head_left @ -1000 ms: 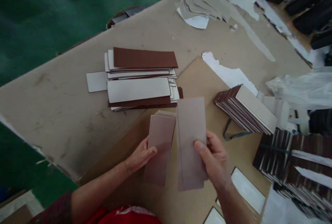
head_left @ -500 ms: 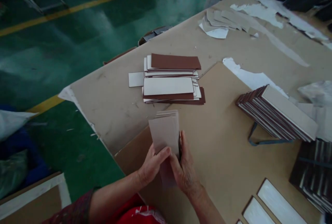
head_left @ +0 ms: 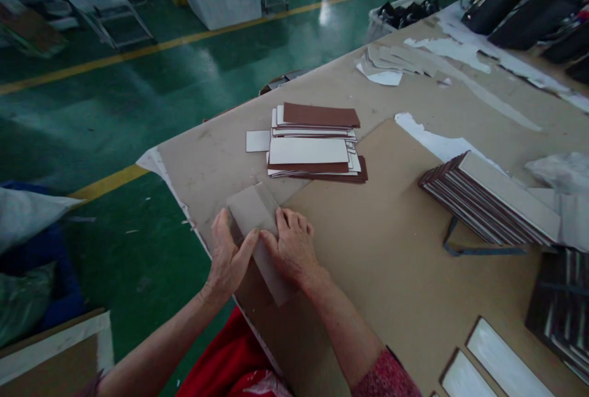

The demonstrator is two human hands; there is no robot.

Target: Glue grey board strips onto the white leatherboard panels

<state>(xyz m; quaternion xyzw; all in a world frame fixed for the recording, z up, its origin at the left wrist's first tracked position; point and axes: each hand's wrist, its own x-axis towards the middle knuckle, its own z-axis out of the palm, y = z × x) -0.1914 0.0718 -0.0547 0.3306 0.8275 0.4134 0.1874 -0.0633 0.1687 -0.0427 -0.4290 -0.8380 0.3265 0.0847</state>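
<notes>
A stack of thin greyish strips (head_left: 254, 208) lies between my two hands, low over the near left corner of the table. My left hand (head_left: 227, 256) grips its left edge, thumb laid on the top strip. My right hand (head_left: 291, 243) closes on the right edge, its thumb almost meeting the left one. The strips' lower ends stick out below the thumbs, toward me. Beyond the hands sits a loose pile of white and brown strips (head_left: 308, 150), several of them askew, with one white strip jutting out to the left.
A leaning stack of brown-edged boards (head_left: 497, 200) stands at the right, a dark strap beside it. Two white-faced strips (head_left: 506, 354) lie at the lower right. Paper scraps (head_left: 391, 62) and black bags (head_left: 501, 1) are farther back. The table edge drops to a green floor (head_left: 151, 250).
Both hands have moved left with the stack, which has turned to slant up and left. My left hand has spread along the stack's edge. The view has tilted up a little.
</notes>
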